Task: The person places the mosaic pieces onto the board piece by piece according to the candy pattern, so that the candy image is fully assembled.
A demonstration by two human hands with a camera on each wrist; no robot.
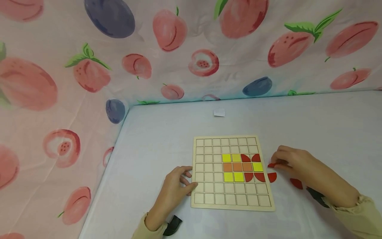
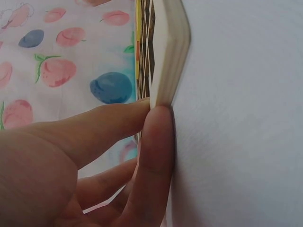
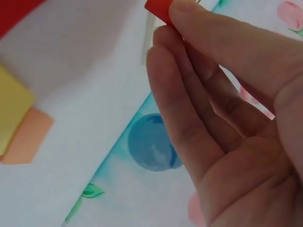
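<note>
Closest to the head camera is the left hand point(image 1: 176, 186), which rests on the bench point(image 1: 167, 132) with its fingers against the left edge of the wooden grid board point(image 1: 209, 192). From the left wrist camera the thumb and a finger press flat on the board's edge; they are nearly straight and not curled around it, so this hand only steadies the board.

On the other side, the right hand point(image 1: 290, 162) pinches a small red piece point(image 1: 271, 165) between thumb and fingertips, just beside the right edge of the board and a little above the bench. The right wrist camera shows the same red piece point(image 3: 160, 9) held at its corner.

I judge the piece to be thin, stiff and very light, probably painted wood, so it will not bend but can slip out easily. An edge pinch seems the best hold, because the flat faces lie too low to grasp.

Yellow tiles point(image 1: 231, 158), orange tiles point(image 1: 237, 167) and red quarter-round pieces point(image 1: 253, 177) already sit in the board's cells. Two more loose red pieces point(image 1: 272, 177) lie on the bench near the right hand. The board itself looks rigid and light, and could slide on the smooth cover.
</note>
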